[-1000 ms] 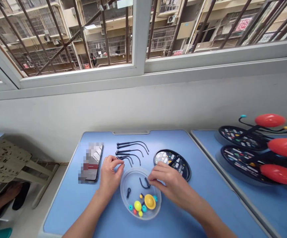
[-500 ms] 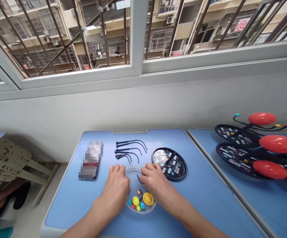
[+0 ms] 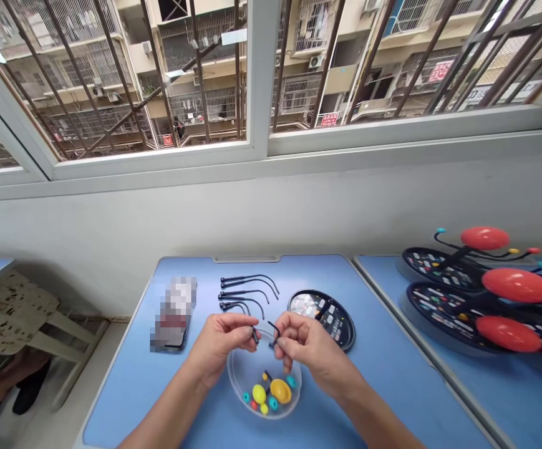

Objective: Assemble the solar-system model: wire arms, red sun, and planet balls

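A short black piece (image 3: 254,335) and a curved black rod (image 3: 274,327) are up between the fingers, above the far part of a clear bowl (image 3: 239,365). The left hand (image 3: 219,343) has its grip clamped on the short piece, thumb and finger together around it; the right hand (image 3: 307,342) pinches the curved rod the same way, its bent end sticking up.

Most of what the bowl holds is gathered in its near half: a yellow ball (image 3: 259,393), a smaller yellow ball (image 3: 264,409), a red bead (image 3: 254,405), teal beads (image 3: 273,404) and a hollow orange half-shell (image 3: 280,391) (one teal bead sits right against it). A small orange bead (image 3: 265,376) and a bit of dark stem lie just beyond them.

The bowl stands on a blue tabletop (image 3: 125,399). Beyond the right hand is a black oval base (image 3: 345,333) with printed labels, partly hidden by that hand. A phone (image 3: 173,324), its screen blurred out, lies to the left; further back, more curved black rods (image 3: 244,279) lie roughly side by side.

On the adjoining tabletop (image 3: 443,368) at right, labelled dark oval bases (image 3: 432,305) carry red balls (image 3: 516,285). Behind runs a white wall (image 3: 299,212), then a barred window (image 3: 261,81) facing buildings.
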The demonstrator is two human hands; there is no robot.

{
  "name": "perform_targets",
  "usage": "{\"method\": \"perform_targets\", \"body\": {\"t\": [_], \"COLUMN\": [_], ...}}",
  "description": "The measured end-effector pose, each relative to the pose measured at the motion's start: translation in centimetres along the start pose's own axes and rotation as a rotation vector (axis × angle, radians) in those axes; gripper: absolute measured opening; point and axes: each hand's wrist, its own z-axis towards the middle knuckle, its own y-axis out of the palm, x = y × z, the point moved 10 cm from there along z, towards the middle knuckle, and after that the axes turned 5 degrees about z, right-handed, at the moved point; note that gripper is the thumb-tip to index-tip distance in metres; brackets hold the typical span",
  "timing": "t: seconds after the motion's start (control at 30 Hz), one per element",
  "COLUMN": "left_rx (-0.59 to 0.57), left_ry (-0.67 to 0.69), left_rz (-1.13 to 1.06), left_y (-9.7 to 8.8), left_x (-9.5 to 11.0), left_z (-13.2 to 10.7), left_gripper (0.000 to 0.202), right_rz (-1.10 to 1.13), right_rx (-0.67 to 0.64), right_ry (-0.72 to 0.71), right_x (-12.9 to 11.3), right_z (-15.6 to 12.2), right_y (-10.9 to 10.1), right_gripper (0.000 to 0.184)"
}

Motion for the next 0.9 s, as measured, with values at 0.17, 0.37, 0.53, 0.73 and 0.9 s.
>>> {"method": "perform_targets", "body": {"t": [0.17,0.37,0.53,0.73,0.9], "left_rx": [0.030,0.047,0.050,0.055,0.121], "left_ry": [-0.013,0.034,0.077,0.101,0.144], "left_rz": [-0.160,-0.137,-0.118,-0.049,0.014], "left_y": [-0.7,-0.8,-0.8,-0.7,-0.9], "left_x": [-1.4,-1.0,-0.7,-0.1,0.2], "left_z": [0.6,0.2,-0.1,-0.2,-0.6], "left_gripper": [0.031,0.030,0.030,0.029,0.027], "right_rz": [0.066,0.118,0.103,0.032,-0.024], "right_rx": [0.041,0.070,0.060,0.044,0.007], "right_ry": [-0.038,-0.119,-0.141,-0.172,-0.124], "right_x": [-0.1,-0.3,-0.2,-1.1,-0.8], "right_z": [0.0,0.1,0.1,-0.1,-0.6], "right_y": [0.1,-0.4,-0.2,0.2,0.8], "right_gripper": [0.010,0.010,0.017,0.021,0.030]}}
